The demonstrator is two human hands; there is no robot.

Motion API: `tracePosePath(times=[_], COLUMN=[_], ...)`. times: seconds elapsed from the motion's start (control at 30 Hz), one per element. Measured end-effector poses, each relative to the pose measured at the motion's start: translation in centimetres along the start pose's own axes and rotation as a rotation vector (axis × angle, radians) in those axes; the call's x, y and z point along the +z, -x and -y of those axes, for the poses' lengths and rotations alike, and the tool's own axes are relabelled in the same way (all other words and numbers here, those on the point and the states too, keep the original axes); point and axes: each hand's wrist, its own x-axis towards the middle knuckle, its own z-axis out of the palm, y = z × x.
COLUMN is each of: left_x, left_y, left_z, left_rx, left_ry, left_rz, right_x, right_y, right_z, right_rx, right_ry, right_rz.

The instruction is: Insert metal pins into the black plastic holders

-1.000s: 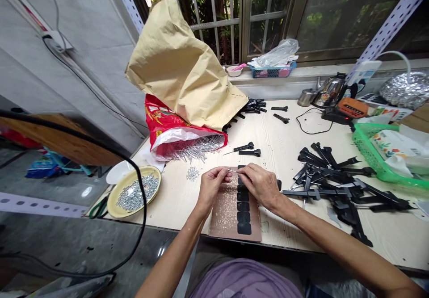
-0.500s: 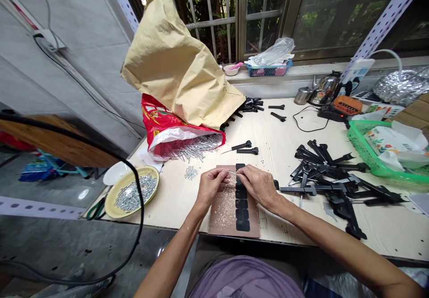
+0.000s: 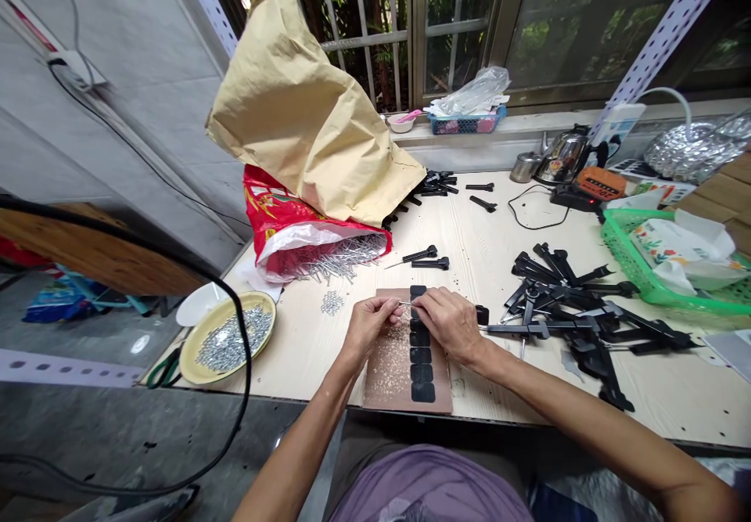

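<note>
Above a brown board (image 3: 379, 397), my left hand (image 3: 364, 330) and my right hand (image 3: 450, 322) face each other. A thin silvery metal pin (image 3: 405, 303) runs between their fingertips, pinched from both sides. Its ends are hidden by the fingers. On the board lies a column of black rounded-square pads (image 3: 422, 373), the upper ones partly covered by my right hand. Pale specks mark the board's left half. Beyond the hands rest two black slim plastic parts (image 3: 430, 264), one with a pin sticking out. Left of the board is a small heap of metal bits (image 3: 332, 303).
A yellow plate (image 3: 188, 359) of small metal pieces sits at left, near green-handled scissors (image 3: 164, 369). A red bag (image 3: 258, 201) spills long pins under a tan sack (image 3: 317, 107). Black parts (image 3: 551, 322) pile at right, before a green basket (image 3: 622, 248). A black cable (image 3: 243, 381) hangs at left.
The whole view has shifted slightly. Both hands stay close together over the board, with the pin still between their fingertips.
</note>
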Motion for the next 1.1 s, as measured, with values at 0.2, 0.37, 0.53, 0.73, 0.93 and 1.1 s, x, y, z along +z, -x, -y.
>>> tracePosePath(times=[0.2,0.37,0.53,0.73,0.93,1.1], left_x=[0.0,0.0,-0.1,-0.4,-0.3,0.0], left_y=[0.0,-0.3,-0.5,-0.9,-1.1,-1.1], left_z=[-0.1,-0.3,0.2,0.5,0.8,0.7], left_rx=[0.042,0.094,0.088,0.069,0.035,0.049], left_ry=[-0.022,-0.11,-0.131,-0.151,-0.134,-0.168], left_rz=[-0.019,-0.01,0.022,0.038,0.059,0.049], right_x=[0.3,0.1,0.0,1.2,1.0,0.7], right_y=[-0.2,-0.2,-0.2,-0.5,-0.1,-0.2], right_z=[0.0,-0.4,-0.9,-1.9,-1.6,-1.3], right_rx=[-0.009,0.163,0.12,0.204,0.114,0.172], right_ry=[0.065,-0.197,-0.186,-0.527,-0.316,-0.309], right_rz=[0.058,0.196,0.167,0.282,0.16,0.221])
